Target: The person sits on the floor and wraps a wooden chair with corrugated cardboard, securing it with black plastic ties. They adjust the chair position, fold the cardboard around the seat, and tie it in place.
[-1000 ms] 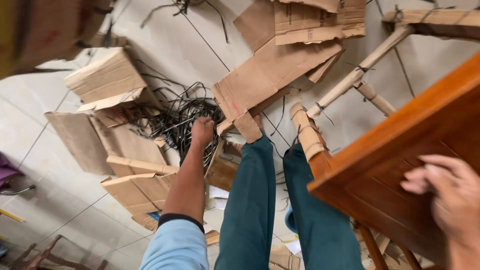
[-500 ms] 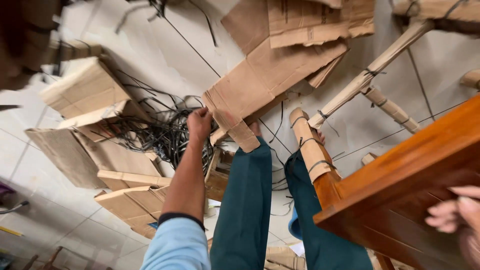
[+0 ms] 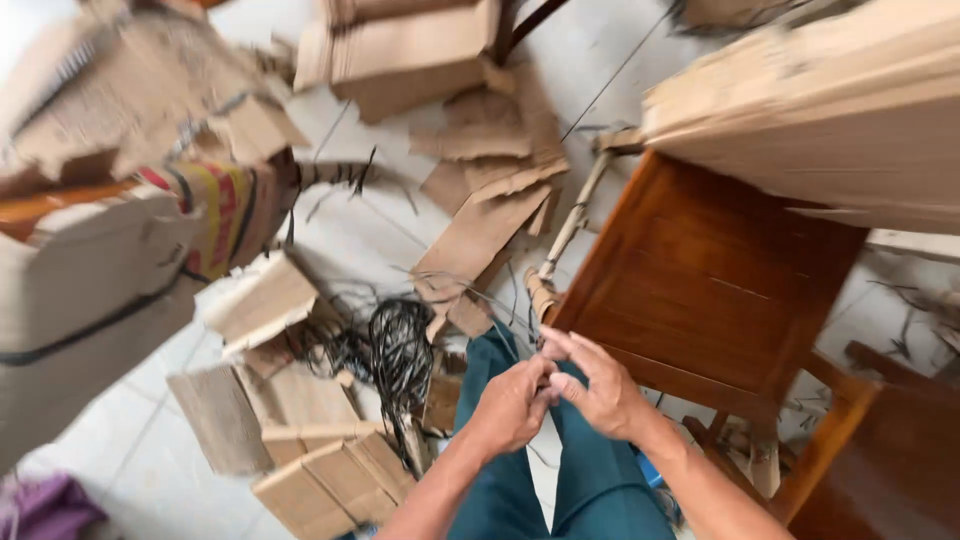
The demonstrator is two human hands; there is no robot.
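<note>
My left hand [image 3: 512,405] and right hand [image 3: 600,392] meet just above my knees, fingertips pinched together. They seem to be closed on something thin between them, perhaps a strip or strap, but the blur hides it and I cannot tell what it is, or whether anything is there at all.

Just to the right of my hands stands the wooden chair [image 3: 715,285], its brown seat bare and uncovered, so the unwrapping there looks largely done. One chair leg [image 3: 572,222], reaching away to the far side, still wears its cardboard wrap, so I judge some stripping is left.

To the near left lies a tangle of black straps [image 3: 395,350] on the tiled floor [image 3: 360,230], with torn cardboard pieces [image 3: 300,440] around it and more cardboard sheets [image 3: 480,200] farther off. A large wrapped bundle [image 3: 90,290] fills the left edge. The litter has not been gathered.
</note>
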